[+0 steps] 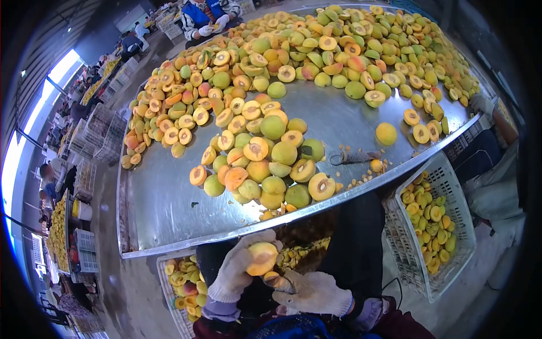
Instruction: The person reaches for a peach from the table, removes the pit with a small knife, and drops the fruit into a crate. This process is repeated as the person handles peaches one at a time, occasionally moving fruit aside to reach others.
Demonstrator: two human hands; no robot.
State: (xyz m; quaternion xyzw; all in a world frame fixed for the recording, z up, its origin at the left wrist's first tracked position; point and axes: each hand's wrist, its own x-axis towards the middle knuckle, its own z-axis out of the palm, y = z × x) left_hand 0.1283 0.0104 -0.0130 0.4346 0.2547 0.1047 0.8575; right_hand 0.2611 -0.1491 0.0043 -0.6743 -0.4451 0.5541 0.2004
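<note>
Below the front edge of the metal table, my left hand (236,270), in a pale knit glove, grips a halved yellow peach (262,258), its cut face showing. Close beside it, my right hand (314,292), gloved too, is closed, its fingers pointing at the underside of the peach. A small brownish piece (279,281) shows at its fingertips; I cannot tell what it is. On the table above lies a heap of cut and whole peaches (271,150). To its right rests a pitting tool with a looped metal end and dark handle (364,157).
The metal table (169,214) has a raised rim. Peach halves fill a white crate (420,285) at right and another crate (167,271) beside my left leg. One person (206,17) works across the table; another's gloved hand (481,104) is at right.
</note>
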